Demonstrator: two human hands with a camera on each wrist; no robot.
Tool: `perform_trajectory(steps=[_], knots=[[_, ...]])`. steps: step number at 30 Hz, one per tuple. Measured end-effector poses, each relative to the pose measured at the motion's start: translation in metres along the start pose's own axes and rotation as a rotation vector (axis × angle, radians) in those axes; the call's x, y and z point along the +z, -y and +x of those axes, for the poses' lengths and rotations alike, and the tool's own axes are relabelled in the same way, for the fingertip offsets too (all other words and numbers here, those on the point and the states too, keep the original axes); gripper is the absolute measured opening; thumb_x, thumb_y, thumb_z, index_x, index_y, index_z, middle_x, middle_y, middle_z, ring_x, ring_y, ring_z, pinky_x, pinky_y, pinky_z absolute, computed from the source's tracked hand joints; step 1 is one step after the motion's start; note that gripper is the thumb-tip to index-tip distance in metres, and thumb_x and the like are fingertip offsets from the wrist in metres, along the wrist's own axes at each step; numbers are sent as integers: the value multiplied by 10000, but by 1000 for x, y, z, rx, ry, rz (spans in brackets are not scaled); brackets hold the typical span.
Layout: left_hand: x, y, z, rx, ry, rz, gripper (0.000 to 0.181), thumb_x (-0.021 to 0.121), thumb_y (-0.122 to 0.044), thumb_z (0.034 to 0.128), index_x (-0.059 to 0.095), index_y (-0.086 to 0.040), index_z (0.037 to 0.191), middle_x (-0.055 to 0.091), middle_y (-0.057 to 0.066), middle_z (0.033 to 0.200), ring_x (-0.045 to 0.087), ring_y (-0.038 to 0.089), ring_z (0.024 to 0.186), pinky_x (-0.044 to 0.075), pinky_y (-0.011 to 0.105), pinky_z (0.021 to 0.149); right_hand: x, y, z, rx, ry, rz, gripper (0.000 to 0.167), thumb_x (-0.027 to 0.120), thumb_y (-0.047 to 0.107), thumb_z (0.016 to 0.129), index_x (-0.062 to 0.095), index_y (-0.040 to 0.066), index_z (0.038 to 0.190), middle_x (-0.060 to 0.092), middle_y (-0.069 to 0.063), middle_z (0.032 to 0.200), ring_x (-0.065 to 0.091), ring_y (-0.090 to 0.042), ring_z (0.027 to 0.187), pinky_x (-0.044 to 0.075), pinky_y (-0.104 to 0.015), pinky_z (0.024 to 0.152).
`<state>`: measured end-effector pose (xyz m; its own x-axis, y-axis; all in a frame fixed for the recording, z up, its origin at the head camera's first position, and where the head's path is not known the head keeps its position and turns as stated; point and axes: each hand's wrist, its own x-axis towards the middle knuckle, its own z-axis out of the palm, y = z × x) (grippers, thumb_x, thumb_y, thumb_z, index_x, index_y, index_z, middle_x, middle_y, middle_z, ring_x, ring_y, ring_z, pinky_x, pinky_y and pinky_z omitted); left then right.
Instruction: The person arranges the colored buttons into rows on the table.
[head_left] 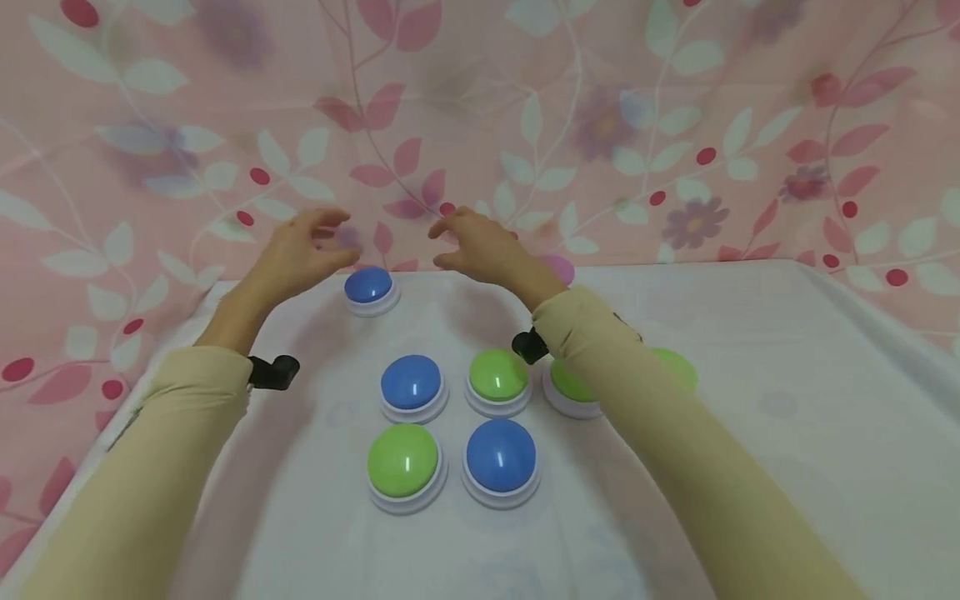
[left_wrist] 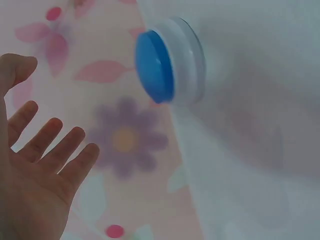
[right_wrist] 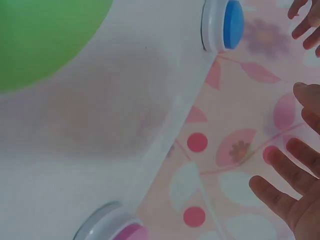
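Buttons (head_left: 498, 373), domed, on round pale bases: eight counted, some part hidden, all on one white surface (head_left: 795, 492).

Blue, three: far blue button (head_left: 368, 285), nearest the left thumb, a gap between them in the left wrist view; middle blue button (head_left: 411, 381), nearer the person than both sets of fingers and sideways between them; near blue button (head_left: 501, 454), well toward the person from the right fingers.

Green, four: centre green button (head_left: 499, 377), on the person's side of the right fingers; near green button (head_left: 402, 459), well apart from both sets of fingers, toward the person; half-covered green button (head_left: 570, 383), right of the right fingers and nearer the person, crossed by the right sleeve (head_left: 660, 417); outer green button (head_left: 678, 367), farthest right of the fingers, mostly hidden.

Pink, one: pink button (head_left: 559, 268), right of the right fingers, partly behind the wrist.

Hands, two, raised: left hand (head_left: 296, 252), fingers spread and gently bent, thumb well apart, holding and touching nothing; right hand (head_left: 487, 250), fingers parted and loosely bent, likewise free.

Sundries: left sleeve (head_left: 176, 425), one, beige, as is the right; floral cloth (head_left: 480, 92), one, pink, beyond all fingers
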<state>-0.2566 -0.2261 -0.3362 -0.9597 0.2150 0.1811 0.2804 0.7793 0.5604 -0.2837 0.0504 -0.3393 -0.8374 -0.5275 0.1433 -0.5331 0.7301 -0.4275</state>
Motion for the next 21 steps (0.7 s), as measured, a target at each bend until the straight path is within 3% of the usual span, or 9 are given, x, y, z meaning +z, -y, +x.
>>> perform_trajectory(steps=[7,11,15,18,21], knots=[[21,34,12,-74,103,25,709,685,-290,894,368,-90,1495,399,224,1508,404,432,1362,399,609,1044,20,10,19,-21,66,-40,426,653,257,944,599,115,1342,565,-83,1387,494,-239,1292,433,-362,1064],[31,49,12,-122,172,15,746,694,-284,886,319,-117,1509,347,227,1538,378,454,1368,386,627,1047,31,15,28,-36,126,-67,433,643,238,944,591,144,1363,557,-72,1383,508,-210,1262,420,-346,1065],[39,59,11,-173,211,-10,799,711,-300,882,277,-124,1529,319,258,1535,369,476,1365,366,638,1058,44,23,36,-44,214,-23,470,627,212,958,542,148,1415,488,-73,1442,483,-198,1292,421,-325,1075],[43,64,11,-177,217,-23,830,732,-296,867,279,-92,1532,322,283,1523,377,486,1362,346,624,1082,53,28,41,-62,252,-8,507,628,190,950,514,137,1441,467,-81,1463,455,-196,1316,392,-317,1099],[48,66,15,-139,218,-37,822,757,-256,849,312,-50,1509,344,277,1517,389,483,1360,344,596,1099,60,32,45,-97,294,-15,553,637,166,928,492,120,1459,475,-97,1456,450,-198,1309,370,-306,1107]])
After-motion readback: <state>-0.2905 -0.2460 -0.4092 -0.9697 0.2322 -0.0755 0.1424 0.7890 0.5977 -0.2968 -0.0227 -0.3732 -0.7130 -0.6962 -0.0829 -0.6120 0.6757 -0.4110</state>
